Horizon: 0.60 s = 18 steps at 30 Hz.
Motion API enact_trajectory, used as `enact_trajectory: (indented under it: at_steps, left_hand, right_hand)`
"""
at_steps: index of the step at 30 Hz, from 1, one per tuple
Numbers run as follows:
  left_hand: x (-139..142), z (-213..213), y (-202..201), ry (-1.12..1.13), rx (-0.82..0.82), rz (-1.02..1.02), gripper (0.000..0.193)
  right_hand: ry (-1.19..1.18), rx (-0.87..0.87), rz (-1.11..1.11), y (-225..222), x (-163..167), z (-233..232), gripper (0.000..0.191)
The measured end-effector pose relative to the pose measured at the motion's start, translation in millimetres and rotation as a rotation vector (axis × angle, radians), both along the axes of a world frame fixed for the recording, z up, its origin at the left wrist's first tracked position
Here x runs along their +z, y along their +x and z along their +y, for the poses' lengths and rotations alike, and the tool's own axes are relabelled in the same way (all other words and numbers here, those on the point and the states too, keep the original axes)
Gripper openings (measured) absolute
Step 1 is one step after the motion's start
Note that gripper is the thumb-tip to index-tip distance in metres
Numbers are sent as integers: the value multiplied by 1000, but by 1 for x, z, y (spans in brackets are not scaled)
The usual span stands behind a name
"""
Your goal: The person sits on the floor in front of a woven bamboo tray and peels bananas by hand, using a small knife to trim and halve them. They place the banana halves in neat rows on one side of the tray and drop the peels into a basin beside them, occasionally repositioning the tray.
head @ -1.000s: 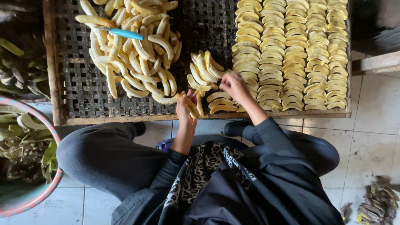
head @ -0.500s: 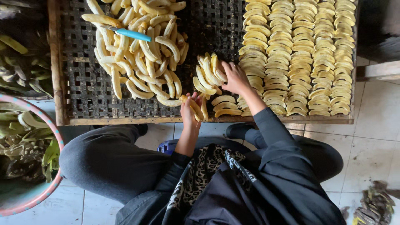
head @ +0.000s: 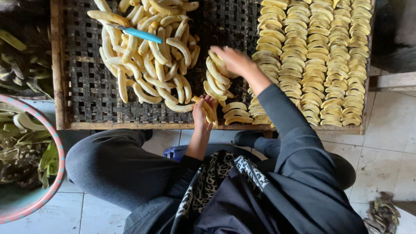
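Peeled bananas [head: 207,110] gripped in the left hand [head: 203,113], fingers curled around a small bunch at the near edge of the woven drying tray [head: 86,91]. Seated low over a tiled floor [head: 381,147], knees in dark trousers [head: 112,167] drawn up, patterned scarf [head: 212,182] hanging at the chest. Just beside the left hand, a few flattened slices [head: 236,113] laid in a short row along the tray's front rail. Farther in, right hand [head: 234,60] stretched over a small stack of bananas [head: 216,76], fingers bent down onto its top, dark sleeve [head: 286,117] running back to the shoulder; whether anything is pinched between those fingertips cannot be told. To the left on the tray, a loose heap of whole peeled bananas [head: 147,65], pale yellow and curved, with a blue-handled knife [head: 141,34] resting across the top. To the right, neat columns of flattened bananas [head: 320,60] overlapping like shingles, filling that side up to the far edge. Off the tray at left, a pink-rimmed basin [head: 41,197] holding green peels [head: 26,147]; more green skins [head: 21,56] heaped beyond it. At lower right on the tiles, a small pile of dark scraps [head: 383,214].
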State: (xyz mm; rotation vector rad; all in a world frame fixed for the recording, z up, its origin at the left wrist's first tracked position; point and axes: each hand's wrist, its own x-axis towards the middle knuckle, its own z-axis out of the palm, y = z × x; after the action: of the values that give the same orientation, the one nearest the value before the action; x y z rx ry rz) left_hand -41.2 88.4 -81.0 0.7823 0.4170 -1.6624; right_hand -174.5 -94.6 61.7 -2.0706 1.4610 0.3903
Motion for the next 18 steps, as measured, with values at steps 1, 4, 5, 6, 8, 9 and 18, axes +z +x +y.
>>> enact_trajectory:
  at_steps: [1,4,5,6,8,9,18]
  left_hand:
    - [1,-1,0,-3,9,1,25]
    - [4,-2,-1,-29,46,-25,28]
    - [5,-1,-2,-44,57,-57,30]
    - [5,1,-3,-57,66,-90,32]
    - [4,0,-3,-45,57,-135,36]
    - [4,1,-3,-36,54,-157,37]
    - [9,3,5,-60,-182,-412,29]
  right_hand:
    - [-94,18,-125,0,4,-10,58]
    - [-279,-16,-277,-5,8,-25,57]
    - [-273,-92,-182,-10,8,-25,56]
    - [-263,-171,-87,-14,6,-23,56]
    - [-460,-98,-389,-19,0,-17,53]
    - [-552,-57,-540,-22,-4,-14,51]
    - [-153,-163,-606,-75,12,13,21]
